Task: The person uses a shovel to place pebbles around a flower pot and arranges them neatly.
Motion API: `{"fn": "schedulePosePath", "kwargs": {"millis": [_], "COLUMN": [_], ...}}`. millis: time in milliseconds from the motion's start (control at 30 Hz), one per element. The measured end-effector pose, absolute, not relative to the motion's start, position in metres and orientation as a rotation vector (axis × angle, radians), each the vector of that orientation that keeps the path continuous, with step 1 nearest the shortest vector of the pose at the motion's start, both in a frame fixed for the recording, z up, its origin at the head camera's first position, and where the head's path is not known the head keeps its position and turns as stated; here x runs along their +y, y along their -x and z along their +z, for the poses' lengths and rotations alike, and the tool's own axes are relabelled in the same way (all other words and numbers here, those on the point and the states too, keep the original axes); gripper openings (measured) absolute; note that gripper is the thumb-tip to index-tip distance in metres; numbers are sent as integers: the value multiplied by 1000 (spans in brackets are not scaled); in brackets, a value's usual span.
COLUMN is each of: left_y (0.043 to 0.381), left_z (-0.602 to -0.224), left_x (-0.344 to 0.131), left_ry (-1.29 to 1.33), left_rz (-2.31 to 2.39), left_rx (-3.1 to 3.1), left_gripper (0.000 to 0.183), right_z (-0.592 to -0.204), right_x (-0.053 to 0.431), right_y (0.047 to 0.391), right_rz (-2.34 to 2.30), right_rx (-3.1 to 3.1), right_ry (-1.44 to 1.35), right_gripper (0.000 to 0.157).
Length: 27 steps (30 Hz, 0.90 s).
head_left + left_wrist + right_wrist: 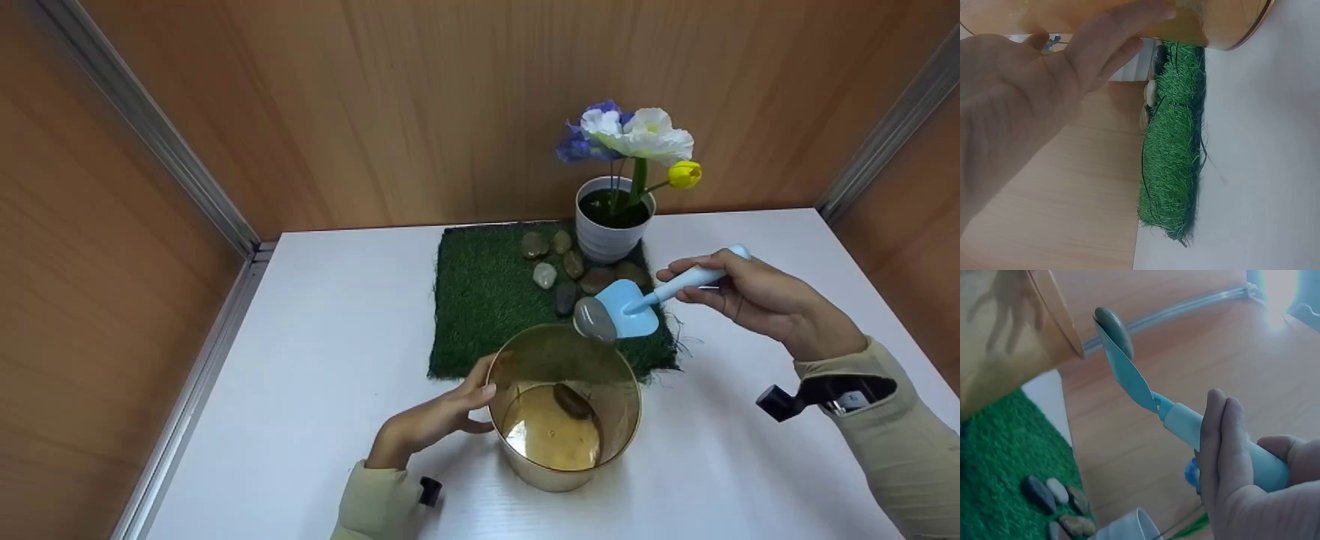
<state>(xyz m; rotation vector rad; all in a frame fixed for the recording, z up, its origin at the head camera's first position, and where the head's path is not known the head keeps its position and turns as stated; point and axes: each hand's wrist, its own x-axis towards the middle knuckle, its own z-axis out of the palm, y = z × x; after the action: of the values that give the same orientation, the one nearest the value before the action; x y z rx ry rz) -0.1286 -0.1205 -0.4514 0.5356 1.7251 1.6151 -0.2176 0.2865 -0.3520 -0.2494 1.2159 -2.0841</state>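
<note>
My right hand (765, 304) grips the pale blue handle of a small toy shovel (637, 319). A smooth grey stone (595, 319) rests on the shovel's blade, near the tip. In the right wrist view the stone (1115, 331) lies on the blade, raised well above the grass mat. Just below the blade, an amber see-through bucket (551, 478) tips slightly, its mouth facing me. My left hand (442, 412) holds the bucket at its left side, thumb by the rim and fingers around the outer wall. One dark brown stone (572, 401) lies inside the bucket.
Behind the bucket, a green artificial grass mat (480, 300) lies on the white table (337, 322). Several stones (544, 275) sit on it, beside a white flowerpot (611, 244) with artificial flowers (645, 135). A wood-look back wall (412, 112) rises behind the table.
</note>
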Motion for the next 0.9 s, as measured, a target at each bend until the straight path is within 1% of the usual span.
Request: {"fn": "schedulePosePath", "kwargs": {"millis": [233, 467, 567, 800, 900], "left_y": [129, 129, 128, 128, 129], "left_z": [-451, -451, -451, -451, -451], "left_x": [-120, -121, -121, -121, -121], "left_ry": [-539, -537, -527, -534, -548], "left_rz": [1614, 1616, 1615, 1615, 1614], "left_rx": [1725, 1740, 1740, 1737, 1731], "left_gripper": [54, 52, 52, 53, 52], "right_z": [-365, -393, -406, -432, -440], "right_x": [301, 308, 308, 301, 296], "right_y": [232, 244, 247, 252, 252], "right_rz": [-2142, -2196, -2215, -2215, -2207], "right_rx": [1216, 1299, 1362, 1488, 1553], "right_ry": [36, -141, -173, -135, -182], "right_gripper": [32, 29, 28, 33, 34]}}
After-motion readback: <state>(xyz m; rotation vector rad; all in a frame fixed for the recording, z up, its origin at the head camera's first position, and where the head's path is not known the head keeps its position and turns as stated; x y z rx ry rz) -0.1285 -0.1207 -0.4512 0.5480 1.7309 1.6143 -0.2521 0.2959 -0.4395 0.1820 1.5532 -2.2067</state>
